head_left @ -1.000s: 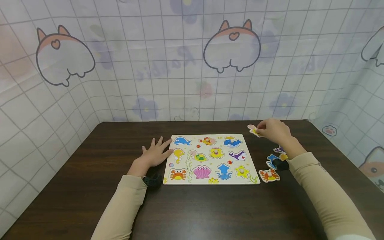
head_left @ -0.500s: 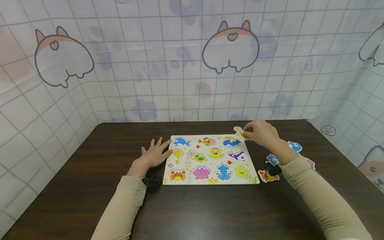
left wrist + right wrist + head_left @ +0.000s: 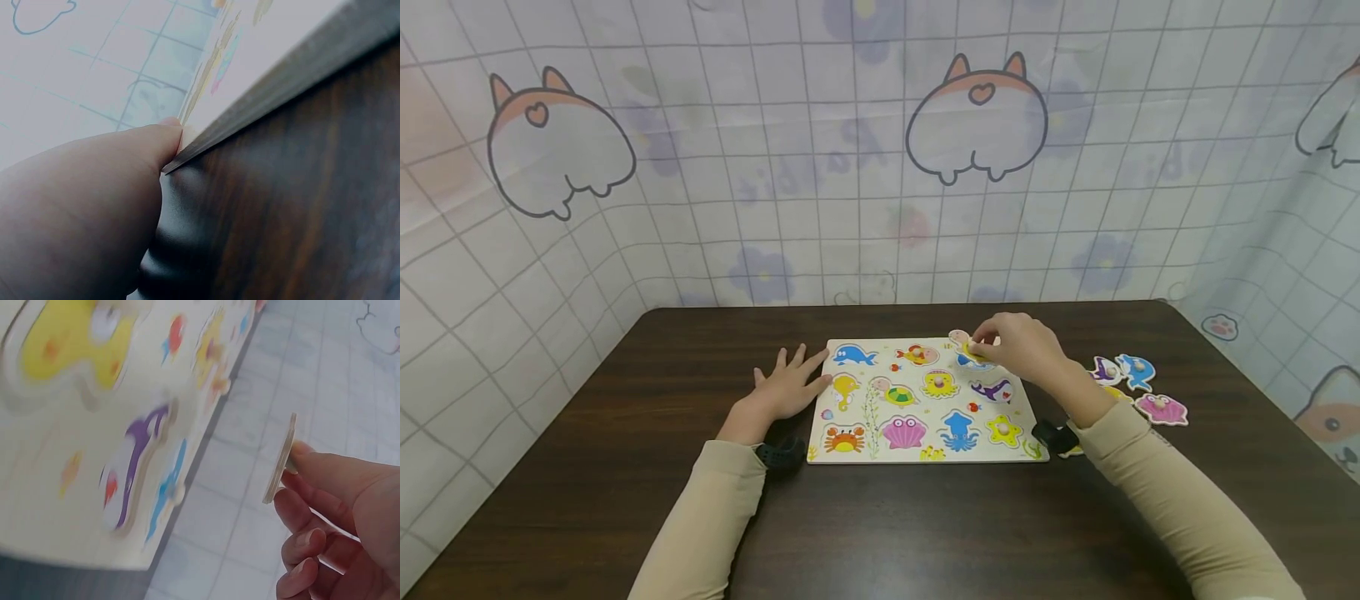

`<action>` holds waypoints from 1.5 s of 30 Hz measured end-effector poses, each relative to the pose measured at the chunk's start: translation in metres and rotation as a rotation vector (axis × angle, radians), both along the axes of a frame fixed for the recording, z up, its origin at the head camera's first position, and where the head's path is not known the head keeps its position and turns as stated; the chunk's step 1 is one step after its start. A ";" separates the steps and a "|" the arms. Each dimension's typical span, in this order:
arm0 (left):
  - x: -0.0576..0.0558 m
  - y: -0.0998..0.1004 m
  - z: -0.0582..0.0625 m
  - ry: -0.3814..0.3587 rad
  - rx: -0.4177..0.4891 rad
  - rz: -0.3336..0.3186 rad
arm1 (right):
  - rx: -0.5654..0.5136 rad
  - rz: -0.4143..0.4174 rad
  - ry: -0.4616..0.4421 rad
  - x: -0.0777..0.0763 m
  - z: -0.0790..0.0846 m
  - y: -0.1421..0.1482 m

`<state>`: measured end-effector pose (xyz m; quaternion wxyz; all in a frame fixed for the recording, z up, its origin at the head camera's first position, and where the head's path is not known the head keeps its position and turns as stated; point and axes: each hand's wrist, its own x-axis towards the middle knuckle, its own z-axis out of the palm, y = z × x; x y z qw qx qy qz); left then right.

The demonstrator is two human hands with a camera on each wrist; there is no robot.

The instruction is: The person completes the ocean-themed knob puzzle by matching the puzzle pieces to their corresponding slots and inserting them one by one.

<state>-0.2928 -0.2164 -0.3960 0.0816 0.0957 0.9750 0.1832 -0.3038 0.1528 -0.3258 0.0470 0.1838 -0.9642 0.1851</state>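
Note:
My right hand [image 3: 1022, 343] pinches a knobbed puzzle piece with a pink head and yellow body, like a turtle [image 3: 958, 337], over the board's far right part. In the right wrist view the piece [image 3: 280, 461] is seen edge-on, held by thumb and fingertips above the board. The white sea-animal puzzle board [image 3: 988, 454] lies flat on the table. A fish piece [image 3: 919, 354], an octopus piece [image 3: 940, 382] and a starfish piece [image 3: 1003, 429] sit in it. At its left edge rests my left hand [image 3: 786, 392], fingers spread, thumb [image 3: 165, 140] touching the rim.
Right of the board lie loose pieces: a purple-and-white one [image 3: 1105, 371], a blue one [image 3: 1137, 372], a pink one [image 3: 1162, 409] and a yellow one partly behind my right sleeve. A patterned curtain [image 3: 850, 208] stands behind the dark table [image 3: 880, 533].
My right hand has carried the turtle-like piece leftward from right of the board to over its far right part. The left hand has stayed at the left edge.

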 end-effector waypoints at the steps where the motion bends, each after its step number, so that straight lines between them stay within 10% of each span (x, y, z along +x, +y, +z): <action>1: 0.000 0.000 0.000 0.000 0.000 0.000 | -0.002 0.005 -0.003 0.001 0.000 -0.003; 45: 0.000 -0.001 0.002 -0.003 -0.003 -0.003 | 0.118 0.201 -0.126 0.008 -0.018 -0.092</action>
